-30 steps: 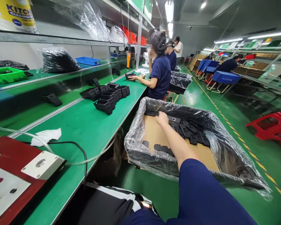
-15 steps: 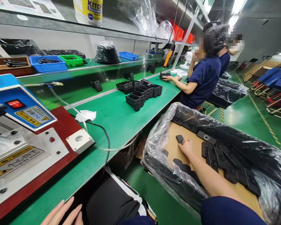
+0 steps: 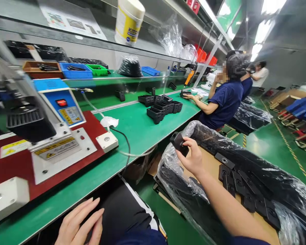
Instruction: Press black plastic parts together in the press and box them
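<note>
Pinched between the thumb and fingers of my right hand (image 3: 192,156) is a flat black plastic part (image 3: 179,143) with a round feature on its face. The hand holds it above the near rim of a plastic-lined bin (image 3: 165,166). More black plastic parts (image 3: 238,182) of similar look lie on cardboard in that bin. Down by my lap and the table's front edge, my left hand (image 3: 80,223) holds nothing, its fingers loosely stretched out. A press machine (image 3: 58,102) with a blue housing stands on a red base to the left, a black ridged piece (image 3: 30,122) at its head.
Black box-shaped parts (image 3: 164,109) cluster on the green table (image 3: 132,136). A white cloth (image 3: 109,121), a hose and a cable lie beside the press. Small coloured bins (image 3: 76,71) line the back shelf. A co-worker (image 3: 226,92) sits farther along, near an orange screwdriver (image 3: 189,78).
My right hand has lifted the black plastic part from inside the bin, up and left toward the table. The view has turned left, showing more of the press. My left hand stays low.
</note>
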The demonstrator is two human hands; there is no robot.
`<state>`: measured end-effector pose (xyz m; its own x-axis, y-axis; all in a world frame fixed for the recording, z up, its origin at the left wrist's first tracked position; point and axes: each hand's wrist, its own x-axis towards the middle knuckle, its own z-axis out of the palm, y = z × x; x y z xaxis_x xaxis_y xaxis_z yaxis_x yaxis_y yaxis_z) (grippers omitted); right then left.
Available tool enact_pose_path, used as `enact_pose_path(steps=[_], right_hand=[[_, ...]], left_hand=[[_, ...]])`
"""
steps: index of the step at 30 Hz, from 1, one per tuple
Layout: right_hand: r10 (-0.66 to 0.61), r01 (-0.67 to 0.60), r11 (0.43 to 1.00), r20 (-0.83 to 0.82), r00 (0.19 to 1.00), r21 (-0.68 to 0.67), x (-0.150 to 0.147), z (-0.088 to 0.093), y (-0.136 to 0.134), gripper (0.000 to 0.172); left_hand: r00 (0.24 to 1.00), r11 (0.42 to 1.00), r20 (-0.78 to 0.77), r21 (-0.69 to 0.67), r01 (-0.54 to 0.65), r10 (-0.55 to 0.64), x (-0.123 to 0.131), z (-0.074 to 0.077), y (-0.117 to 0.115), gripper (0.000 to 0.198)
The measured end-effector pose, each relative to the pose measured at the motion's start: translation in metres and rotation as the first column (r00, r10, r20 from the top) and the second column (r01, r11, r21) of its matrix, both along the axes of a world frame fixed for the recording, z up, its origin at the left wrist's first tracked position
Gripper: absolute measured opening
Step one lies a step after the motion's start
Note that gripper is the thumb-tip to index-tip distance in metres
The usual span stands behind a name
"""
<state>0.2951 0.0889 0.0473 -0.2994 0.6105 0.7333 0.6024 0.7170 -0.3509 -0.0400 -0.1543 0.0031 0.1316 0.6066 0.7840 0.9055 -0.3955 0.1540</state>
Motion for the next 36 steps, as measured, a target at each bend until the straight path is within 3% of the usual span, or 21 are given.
enact_pose_path(steps=[3,5,7,9,11,13,14,16,19,24,30,36], right_hand=[[0.280,-0.277,0.959,-0.056,0.958,0.054,-0.047,0.008,-0.029,0.037],[0.396,-0.403,0.915,-0.163,0.904,-0.010,-0.077,0.007,-0.047,0.041],[0.460,-0.526,0.842,-0.350,0.816,-0.120,-0.108,0.004,-0.067,0.043],[0.471,-0.671,0.700,-0.549,0.691,-0.245,-0.141,0.004,-0.093,0.045],[0.455,-0.808,0.488,-0.694,0.558,-0.330,-0.172,0.007,-0.123,0.050],[0.445,-0.894,0.280,-0.777,0.444,-0.350,-0.199,0.012,-0.151,0.055],[0.445,-0.915,0.204,-0.799,0.404,-0.349,-0.209,0.014,-0.162,0.057],[0.452,-0.933,0.120,-0.818,0.357,-0.341,-0.224,0.016,-0.178,0.060],[0.452,-0.926,0.072,-0.815,0.361,-0.370,-0.234,0.014,-0.182,0.066],[0.437,-0.886,0.000,-0.797,0.418,-0.464,-0.233,0.013,-0.166,0.087],[0.527,-0.867,0.012,-0.733,0.429,-0.499,-0.234,0.005,-0.151,0.065],[0.493,-0.832,0.001,-0.724,0.482,-0.554,-0.236,-0.012,-0.145,0.063]], left_hand=[[0.973,0.998,0.225,0.018,-0.059,0.053,0.003,0.024,-0.015,0.032],[0.931,0.995,0.355,0.023,-0.093,0.079,0.002,0.035,-0.026,0.032],[0.880,0.992,0.458,-0.056,-0.117,0.129,0.002,0.039,-0.035,0.031],[0.830,0.977,0.527,-0.195,-0.090,0.181,0.004,0.038,-0.038,0.036],[0.782,0.957,0.598,-0.290,0.006,0.176,0.008,0.035,-0.036,0.058],[0.700,0.951,0.704,-0.285,0.122,0.122,0.011,0.029,-0.032,0.074],[0.644,0.953,0.760,-0.254,0.163,0.092,0.011,0.026,-0.031,0.075],[0.530,0.963,0.846,-0.189,0.191,0.061,0.008,0.020,-0.032,0.067],[0.438,0.979,0.896,-0.150,0.138,0.076,-0.001,0.013,-0.040,0.061],[0.442,0.980,0.884,-0.193,0.045,0.153,-0.020,0.002,-0.057,0.064],[0.419,0.967,0.877,-0.254,-0.012,0.236,-0.033,-0.017,-0.064,0.062],[0.331,0.952,0.893,-0.282,-0.117,0.306,-0.034,-0.027,-0.064,0.066]])
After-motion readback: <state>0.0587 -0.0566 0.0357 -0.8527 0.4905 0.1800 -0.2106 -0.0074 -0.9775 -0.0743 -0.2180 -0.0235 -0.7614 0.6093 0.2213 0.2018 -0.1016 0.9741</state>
